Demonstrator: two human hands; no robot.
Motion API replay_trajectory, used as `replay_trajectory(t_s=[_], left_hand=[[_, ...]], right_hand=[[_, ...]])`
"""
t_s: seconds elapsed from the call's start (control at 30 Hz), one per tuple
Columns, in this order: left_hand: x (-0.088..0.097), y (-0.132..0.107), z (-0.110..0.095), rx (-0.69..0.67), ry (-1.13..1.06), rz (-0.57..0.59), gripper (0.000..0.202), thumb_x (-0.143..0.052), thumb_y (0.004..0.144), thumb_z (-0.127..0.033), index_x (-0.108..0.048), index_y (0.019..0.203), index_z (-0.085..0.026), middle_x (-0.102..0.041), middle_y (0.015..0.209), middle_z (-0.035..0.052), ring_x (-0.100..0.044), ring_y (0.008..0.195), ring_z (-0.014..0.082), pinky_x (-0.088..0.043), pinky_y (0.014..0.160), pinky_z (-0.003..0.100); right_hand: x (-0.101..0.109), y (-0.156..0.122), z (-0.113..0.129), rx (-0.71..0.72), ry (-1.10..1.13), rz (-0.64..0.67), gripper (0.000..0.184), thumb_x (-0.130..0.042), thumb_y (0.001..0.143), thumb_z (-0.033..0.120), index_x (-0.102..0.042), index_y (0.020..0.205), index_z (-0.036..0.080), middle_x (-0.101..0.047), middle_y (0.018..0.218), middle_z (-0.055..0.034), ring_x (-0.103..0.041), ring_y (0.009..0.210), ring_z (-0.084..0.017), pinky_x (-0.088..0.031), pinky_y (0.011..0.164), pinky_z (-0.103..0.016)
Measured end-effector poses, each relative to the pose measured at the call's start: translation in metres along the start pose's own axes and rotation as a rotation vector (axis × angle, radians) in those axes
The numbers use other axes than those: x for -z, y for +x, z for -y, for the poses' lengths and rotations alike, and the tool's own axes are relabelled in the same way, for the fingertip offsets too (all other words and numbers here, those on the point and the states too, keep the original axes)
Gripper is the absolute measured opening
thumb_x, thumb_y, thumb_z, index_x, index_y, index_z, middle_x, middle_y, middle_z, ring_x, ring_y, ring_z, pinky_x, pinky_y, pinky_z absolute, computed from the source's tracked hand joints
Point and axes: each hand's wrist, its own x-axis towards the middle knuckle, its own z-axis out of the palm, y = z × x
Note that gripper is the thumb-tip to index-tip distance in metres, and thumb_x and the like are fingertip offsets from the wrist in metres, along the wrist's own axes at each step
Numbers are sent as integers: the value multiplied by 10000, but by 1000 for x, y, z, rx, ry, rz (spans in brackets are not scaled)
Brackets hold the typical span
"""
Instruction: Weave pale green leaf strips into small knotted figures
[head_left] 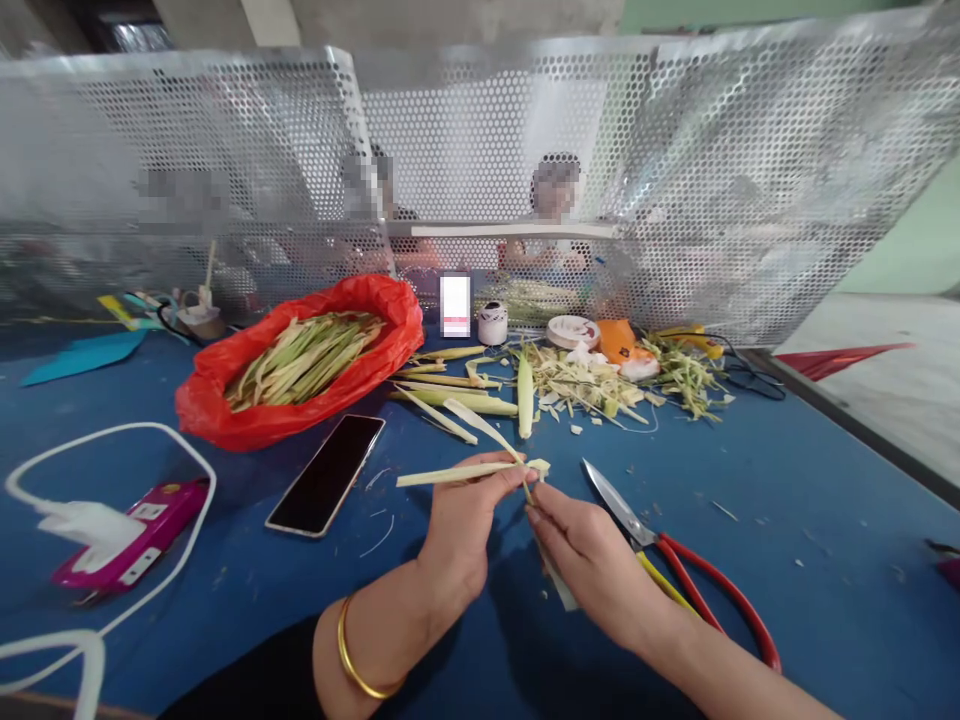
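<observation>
a: quick, what's held?
b: pale strips. l hand (461, 512) pinches the crossing of a flat strip (439, 475), sticking out l, & a thin strip (480, 424), angled up & away.
a: & r?
b: r hand (592, 548) just beside, fingers pinching the thin strip's lower end. another pale piece (561, 587) shows under r; can't tell if it's the same strip.
a: loc?
b: over the surface (840, 500), front ctr, btwn phone (327, 478) (l) & scissors (634, 525) (r).
a: what could go wrong?
b: imo main risk = thin strip splits near the crossing, if r pulls or twists too hard. 2nd: crossing slips apart if l fingers ease off.
a: anything else?
b: scissors lie right by the r forearm, so an arm swing could knock them. a dropped bit could get lost among scraps (585, 382), similar color. cable (212, 475) well apart, prob low risk.
</observation>
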Motion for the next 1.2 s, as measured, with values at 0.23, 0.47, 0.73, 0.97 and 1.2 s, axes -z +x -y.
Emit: replay_trajectory(t_s=[0.23,0.47,0.73,0.97,1.2], left_hand=[[5,3,-1,187,3,29,179,-822,581,-193,-747,730,-130,-741,744,61,-680,759,167,-506,778,250],[10,2,-1,173,-1,50,168,-755,679,-210,-746,821,-120,-758,811,82,-699,845,194,-500,862,278],[9,3,2,182,-4,100,213,-766,685,-252,-742,845,-113,-755,832,91,-691,858,200,-495,874,292],[7,1,0,144,71,110,223,-816,625,-216,-741,818,-135,-728,751,51,-664,754,162,-500,746,257],[5,0,1,44,256,138,168,-787,649,-206,-684,759,-131,-645,647,-15,-554,540,78,-458,566,200]], right_hand=[[-3,3,-8,9,-48,-27,247,-352,971,341,-525,849,213,-545,664,8,-480,589,-143,-397,574,-248],[0,3,-7,-94,124,36,281,-377,956,389,-441,735,227,-488,600,38,-490,547,-128,-393,537,-234],[1,3,-11,-56,-26,-23,299,-376,957,381,-458,717,224,-514,636,22,-462,577,-138,-378,553,-256],[18,12,-23,102,-159,-417,170,-506,921,311,-598,1034,224,-667,986,-60,-614,917,-209,-469,786,-330],[19,12,-25,332,-305,-296,143,-530,937,222,-650,860,231,-703,790,4,-639,750,-167,-400,921,-404]])
